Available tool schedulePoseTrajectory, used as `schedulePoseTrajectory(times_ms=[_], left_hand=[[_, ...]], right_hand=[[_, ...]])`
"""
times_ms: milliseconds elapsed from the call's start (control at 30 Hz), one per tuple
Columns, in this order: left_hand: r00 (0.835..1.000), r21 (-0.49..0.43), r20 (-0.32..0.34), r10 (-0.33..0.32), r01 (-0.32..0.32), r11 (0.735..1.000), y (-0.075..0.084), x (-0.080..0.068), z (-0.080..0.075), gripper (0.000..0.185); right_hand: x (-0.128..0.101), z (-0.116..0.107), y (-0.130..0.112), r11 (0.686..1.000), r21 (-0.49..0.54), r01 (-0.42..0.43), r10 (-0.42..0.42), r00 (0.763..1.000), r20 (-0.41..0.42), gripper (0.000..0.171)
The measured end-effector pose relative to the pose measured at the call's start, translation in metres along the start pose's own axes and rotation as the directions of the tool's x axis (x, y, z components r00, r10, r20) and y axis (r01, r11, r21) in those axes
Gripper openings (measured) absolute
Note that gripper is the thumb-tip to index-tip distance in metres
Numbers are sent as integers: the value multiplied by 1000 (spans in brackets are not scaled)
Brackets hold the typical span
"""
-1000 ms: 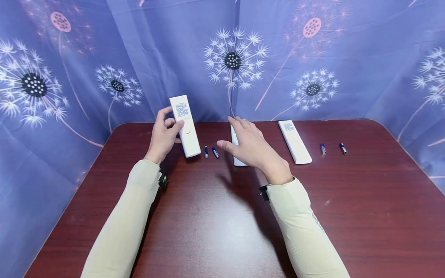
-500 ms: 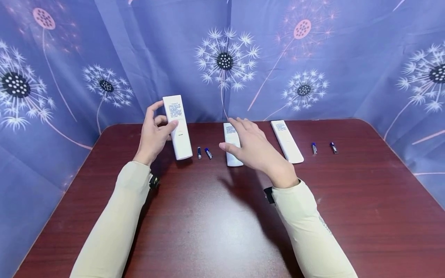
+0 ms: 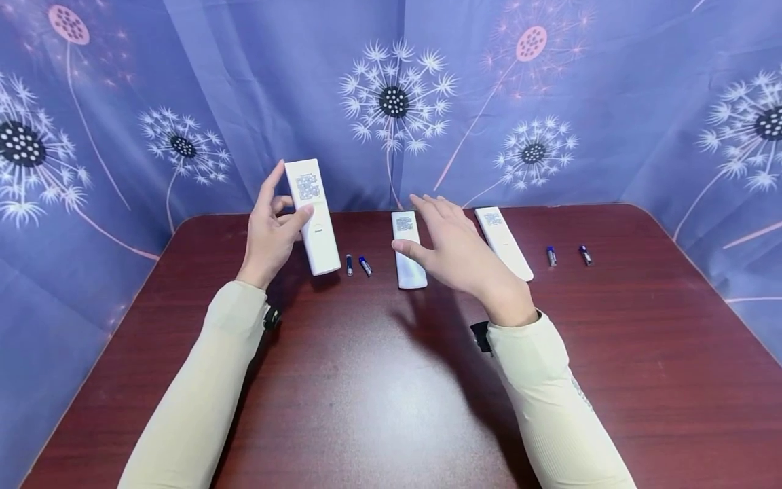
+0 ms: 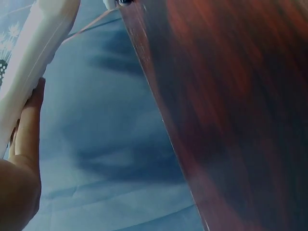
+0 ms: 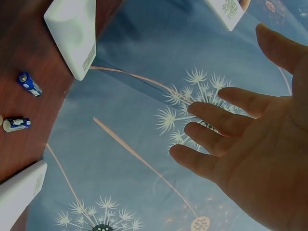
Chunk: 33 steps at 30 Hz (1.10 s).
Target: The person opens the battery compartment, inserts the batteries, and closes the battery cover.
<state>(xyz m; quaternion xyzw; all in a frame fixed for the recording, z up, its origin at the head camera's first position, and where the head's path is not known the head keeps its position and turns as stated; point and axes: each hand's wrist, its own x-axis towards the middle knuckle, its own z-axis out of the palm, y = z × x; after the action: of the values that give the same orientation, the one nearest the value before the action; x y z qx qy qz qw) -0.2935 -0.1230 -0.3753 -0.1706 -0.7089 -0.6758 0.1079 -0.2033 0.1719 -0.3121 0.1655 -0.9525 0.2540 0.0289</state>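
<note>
In the head view my left hand (image 3: 269,234) grips a white remote control (image 3: 322,244) by its side, thumb across the back. The remote is raised off the table and slightly tilted, its printed label toward me. Two small blue batteries (image 3: 357,265) lie just right of it. My right hand (image 3: 455,251), fingers spread and holding nothing, hovers over the table beside a second white remote (image 3: 411,268). In the right wrist view two more batteries (image 5: 30,84) lie between two remotes; the right hand hides them in the head view.
A third white remote (image 3: 506,246) lies right of the right hand, with two separate batteries (image 3: 552,256) farther right. The dark red wooden table (image 3: 379,407) ends at the back against a blue dandelion-print curtain (image 3: 293,88).
The head view has shifted a little. My right hand has drawn slightly up and right, uncovering more of the middle remote. The left hand keeps holding its remote.
</note>
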Motion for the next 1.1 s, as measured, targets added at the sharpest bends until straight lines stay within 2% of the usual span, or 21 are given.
schedulePoseTrajectory(times_ms=[267,633,933,1100], left_hand=[[998,10,-35,46,-46,999,4,0,1,78],[995,-34,-65,75,-78,996,5,-1,-1,80],[995,-42,-60,77,-80,996,5,0,4,79],[994,-32,-73,82,-85,996,5,1,2,79]], right_hand=[[2,-1,-3,1000,6,13,-13,1000,5,83],[5,-2,-2,1000,-3,18,-18,1000,2,82],[-2,-2,10,1000,27,10,-10,1000,5,80],[1,5,9,999,45,18,-18,1000,1,80]])
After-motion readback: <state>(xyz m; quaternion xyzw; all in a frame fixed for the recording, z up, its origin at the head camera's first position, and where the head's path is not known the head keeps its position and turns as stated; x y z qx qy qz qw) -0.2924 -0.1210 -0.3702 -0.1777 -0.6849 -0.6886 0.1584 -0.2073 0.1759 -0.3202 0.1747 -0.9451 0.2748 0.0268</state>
